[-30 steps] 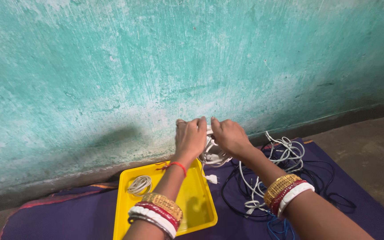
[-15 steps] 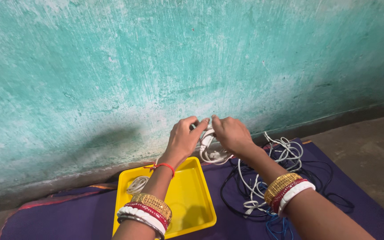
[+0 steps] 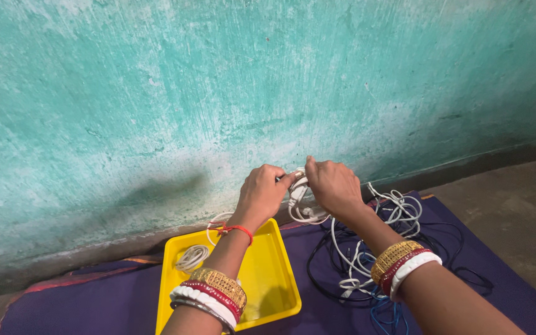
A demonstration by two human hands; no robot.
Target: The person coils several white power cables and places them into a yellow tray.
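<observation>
Both forearms reach forward toward the teal wall [image 3: 156, 93]. Left hand [image 3: 260, 195] and right hand [image 3: 333, 186] are both curled, pinching a white cable bundle [image 3: 299, 201] between them, above the purple mat [image 3: 94, 304]. Yellow tray [image 3: 268, 279] sits below left, holding a white coil [image 3: 193, 256]. Tangled cables [image 3: 392, 214] lie to the right.

No packages, labels, signs or screens visible.
</observation>
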